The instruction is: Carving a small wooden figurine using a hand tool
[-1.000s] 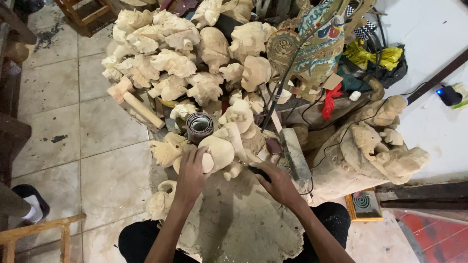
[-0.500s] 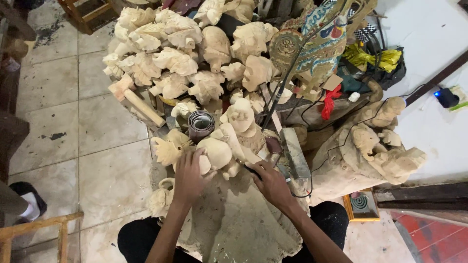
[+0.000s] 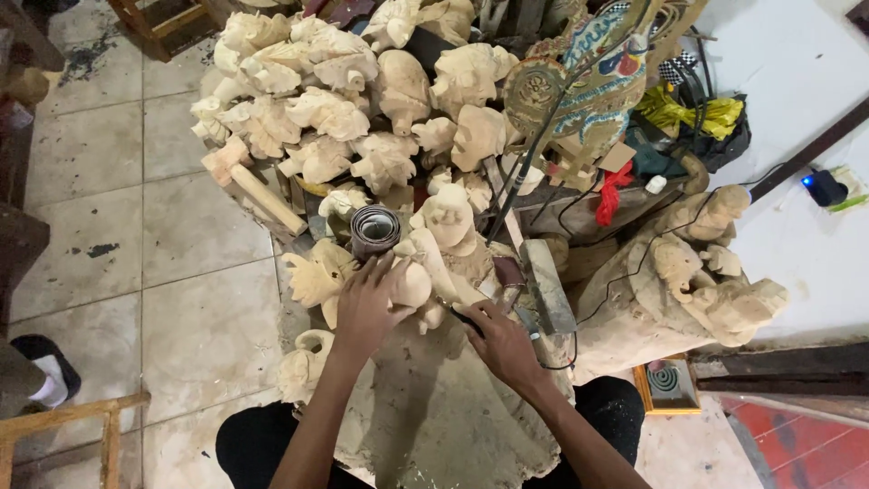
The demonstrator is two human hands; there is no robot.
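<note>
Now, from the left: your left hand (image 3: 369, 299) lies spread over the pale wood carving (image 3: 412, 281) on the cloth-covered lap (image 3: 434, 417), just below the sandpaper roll (image 3: 374, 231). Your right hand (image 3: 500, 342) is curled around a dark tool (image 3: 466, 317) beside it. The carving looks shaped but unpainted, finishing left.

Your left hand (image 3: 369, 303) rests on a pale, raw wood carving (image 3: 425, 272), matt and unvarnished. The sandpaper roll (image 3: 375, 231) looks gritty grey. The floor tiles (image 3: 181, 263) are smooth, dusty, faintly glossy.
</note>
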